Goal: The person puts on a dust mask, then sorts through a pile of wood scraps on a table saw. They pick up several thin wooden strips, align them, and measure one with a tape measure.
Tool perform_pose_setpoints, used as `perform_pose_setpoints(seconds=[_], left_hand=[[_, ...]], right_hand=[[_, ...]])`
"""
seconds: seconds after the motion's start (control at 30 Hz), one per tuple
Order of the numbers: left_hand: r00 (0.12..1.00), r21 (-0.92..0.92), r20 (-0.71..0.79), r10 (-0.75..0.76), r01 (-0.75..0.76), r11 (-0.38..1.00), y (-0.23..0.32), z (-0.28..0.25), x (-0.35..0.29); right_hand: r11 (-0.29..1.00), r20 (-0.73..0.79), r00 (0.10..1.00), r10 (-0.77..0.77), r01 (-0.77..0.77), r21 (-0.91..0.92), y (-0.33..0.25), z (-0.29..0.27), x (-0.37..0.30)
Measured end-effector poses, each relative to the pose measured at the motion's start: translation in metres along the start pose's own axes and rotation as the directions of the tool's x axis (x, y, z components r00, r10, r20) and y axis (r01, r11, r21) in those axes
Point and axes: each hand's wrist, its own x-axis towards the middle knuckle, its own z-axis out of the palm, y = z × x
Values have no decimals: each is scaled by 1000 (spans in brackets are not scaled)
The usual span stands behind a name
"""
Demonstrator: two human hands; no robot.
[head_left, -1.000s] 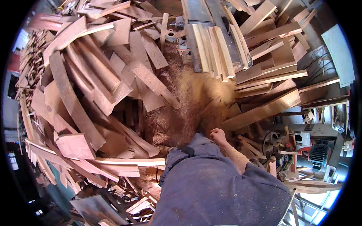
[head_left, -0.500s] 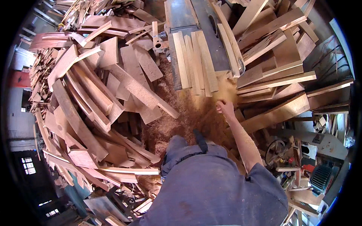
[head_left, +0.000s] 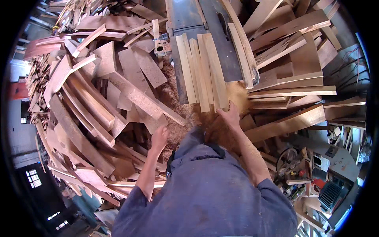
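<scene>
Several pale wood strips [head_left: 215,71] lie side by side on the dark metal machine table [head_left: 229,59], their near ends jutting past its edge. My right hand [head_left: 231,117] is at the near end of the rightmost of these strips, thumb and fingers apart. From this view I cannot tell whether it touches the wood. Lower on the left, my left hand [head_left: 160,137] hovers beside the heap of offcuts, its fingers curled in and nothing visible in them.
A large heap of curved and flat wood offcuts [head_left: 138,94] fills the left side. More boards [head_left: 292,118] are stacked on the right. Sawdust [head_left: 175,93] covers the floor between. A machine with a green motor [head_left: 332,195] stands at the lower right. Two narrow pieces [head_left: 239,55] lie along the table's right edge.
My left hand has come into view on the left. The right hand has moved up slightly to the strips' near ends, and its fingers have opened. The view has shifted a little.
</scene>
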Motion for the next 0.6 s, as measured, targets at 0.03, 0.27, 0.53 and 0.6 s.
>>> perform_pose_setpoints(seconds=[0.03, 0.27, 0.53, 0.6], left_hand=[[997, -132, 13, 72, -70, 989, 10, 9, 28], [871, -258, 431, 237, -133, 957, 112, 55, 139], [739, -650, 674, 17, 582, 489, 103, 121, 160], [711, -700, 701, 51, 672, 242, 101, 137, 171]], right_hand=[[996, -25, 999, -27, 25, -83, -4, 4, -1], [999, -47, 998, 29, -31, -39, -10, -8, 5], [959, -321, 904, -282, 263, -102, -74, -93, -29], [952, -334, 891, -308, 291, -99, -89, -109, -45]])
